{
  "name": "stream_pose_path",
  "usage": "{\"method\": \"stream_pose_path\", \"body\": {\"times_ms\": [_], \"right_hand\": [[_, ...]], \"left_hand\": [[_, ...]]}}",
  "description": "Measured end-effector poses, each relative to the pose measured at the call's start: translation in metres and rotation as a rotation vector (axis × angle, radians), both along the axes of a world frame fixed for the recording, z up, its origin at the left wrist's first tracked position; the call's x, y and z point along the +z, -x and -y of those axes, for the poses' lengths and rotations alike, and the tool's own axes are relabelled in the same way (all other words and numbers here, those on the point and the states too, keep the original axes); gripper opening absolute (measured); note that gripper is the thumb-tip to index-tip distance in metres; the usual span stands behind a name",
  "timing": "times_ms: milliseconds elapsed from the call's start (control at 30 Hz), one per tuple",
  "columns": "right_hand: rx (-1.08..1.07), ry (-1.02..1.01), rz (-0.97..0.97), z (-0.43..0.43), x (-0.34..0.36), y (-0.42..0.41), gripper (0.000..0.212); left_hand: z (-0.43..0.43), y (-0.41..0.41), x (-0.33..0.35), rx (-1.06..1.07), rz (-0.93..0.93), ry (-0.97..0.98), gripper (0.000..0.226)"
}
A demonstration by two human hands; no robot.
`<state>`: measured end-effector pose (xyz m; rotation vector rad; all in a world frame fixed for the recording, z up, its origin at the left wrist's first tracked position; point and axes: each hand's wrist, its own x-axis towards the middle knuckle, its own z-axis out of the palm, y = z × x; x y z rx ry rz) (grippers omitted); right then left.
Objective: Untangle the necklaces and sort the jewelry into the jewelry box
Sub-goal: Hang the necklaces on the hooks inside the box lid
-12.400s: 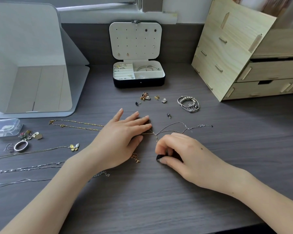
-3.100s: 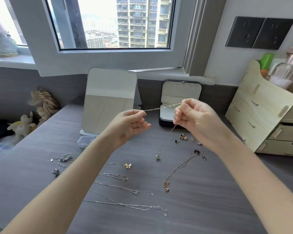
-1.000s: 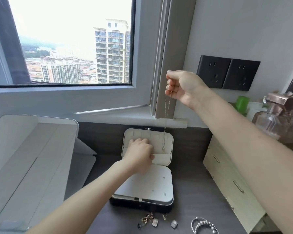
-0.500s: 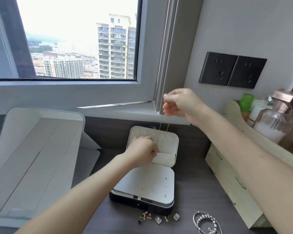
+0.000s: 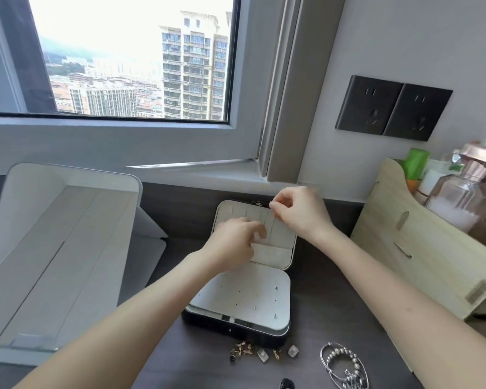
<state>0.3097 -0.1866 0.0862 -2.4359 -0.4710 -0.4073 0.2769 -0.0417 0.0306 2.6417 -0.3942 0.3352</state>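
The jewelry box [image 5: 208,322] stands open on the dark table [image 5: 334,304], at the centre and close to the far wall. Its lid [image 5: 282,237] is upright, and a white perforated earring panel [image 5: 242,296] lies flat over the base. The right hand [image 5: 299,213] is at the lid's top edge, right of centre. Its thumb and forefinger are closed in a pinch on the upper end of the necklace [image 5: 271,213]. The necklace is a fine chain that hangs down the lid's inner face directly below the pinch; it is too thin to trace further. The left hand [image 5: 232,244] is lower and to the left, with curled fingers against the lid's inner face, just above the pocket edge. Whether these fingers hold the lower end of the chain cannot be told. Loose earrings [image 5: 261,353] lie on the table just near of the box. A beaded bracelet [image 5: 343,363] lies to their right. A folding mirror [image 5: 68,248] stands to the left of the box, and a wooden organizer [image 5: 418,248] stands to its right.
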Motion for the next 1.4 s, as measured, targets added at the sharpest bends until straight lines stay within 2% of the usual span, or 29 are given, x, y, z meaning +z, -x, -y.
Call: {"method": "stream_pose_path", "body": {"times_ms": [67, 233, 333, 433, 500, 600, 733, 900, 1000, 1167, 1300, 1400], "right_hand": [[-0.044, 0.055, 0.052, 0.001, -0.004, 0.001, 0.014], [-0.095, 0.124, 0.163, 0.000, -0.018, 0.001, 0.018], [-0.116, 0.144, 0.294, 0.000, -0.030, -0.001, 0.017], [-0.149, 0.183, 0.457, -0.003, -0.040, -0.003, 0.008], [-0.205, 0.246, 0.511, -0.006, -0.043, -0.002, 0.014], [-0.296, 0.266, 0.501, -0.008, -0.045, -0.003, 0.025], [-0.390, 0.223, 0.390, -0.007, -0.042, -0.003, 0.025], [-0.376, 0.193, 0.350, 0.001, -0.042, -0.001, 0.020], [-0.341, 0.191, 0.382, 0.002, -0.044, 0.002, 0.016], [-0.347, 0.253, 0.333, 0.000, -0.045, 0.004, 0.024], [-0.338, 0.340, 0.254, -0.001, -0.048, 0.006, 0.029], [-0.340, 0.348, 0.210, -0.001, -0.053, 0.008, 0.028]], "left_hand": [[0.001, 0.000, 0.000, -0.007, -0.011, -0.028, 0.043], [-0.001, -0.004, -0.001, 0.041, -0.053, 0.067, 0.042], [0.000, -0.002, 0.001, 0.042, -0.059, 0.074, 0.042], [0.000, -0.001, 0.003, 0.034, -0.059, 0.075, 0.042], [0.000, -0.001, 0.003, 0.032, -0.057, 0.074, 0.042], [0.000, -0.001, 0.002, 0.032, -0.036, 0.081, 0.041], [0.000, -0.002, -0.002, 0.030, 0.004, 0.111, 0.043], [0.000, 0.002, -0.005, 0.006, 0.043, 0.102, 0.069], [0.002, 0.004, -0.005, 0.020, 0.075, -0.053, 0.081], [0.009, 0.008, -0.010, 0.116, 0.169, -0.396, 0.076], [0.008, 0.008, -0.014, 0.113, 0.166, -0.511, 0.070], [0.002, 0.009, -0.018, 0.115, 0.146, -0.497, 0.065]]}}
